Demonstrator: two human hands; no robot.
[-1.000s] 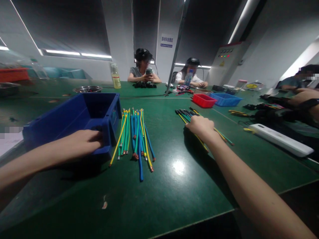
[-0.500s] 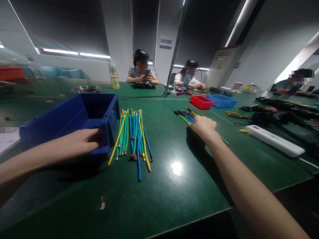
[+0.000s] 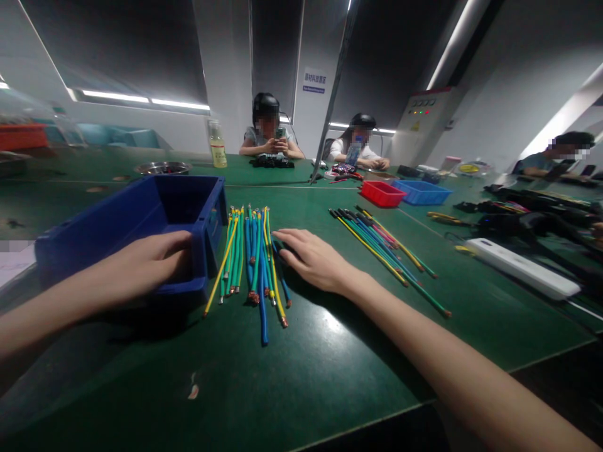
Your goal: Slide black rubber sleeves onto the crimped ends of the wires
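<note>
My left hand is at the front opening of a dark blue storage bin, its fingers curled at the right-hand wall and their tips hidden. On the green table, right beside the bin, lies a spread bundle of cut wires in green, blue and yellow, several with bare copper ends. My right hand rests palm down, fingers stretched out, at the right edge of this bundle; whether it touches a wire I cannot tell. Farther right lies a second group of wires with black-covered ends.
A red tray and a lighter blue tray stand toward the back. A white power strip lies at right near dark cables. A metal bowl and a bottle are behind the bin. Other people sit across the table.
My right hand has left the black-ended wires, moved left to the other bundle, and holds no wire. My left hand stays at the bin.
</note>
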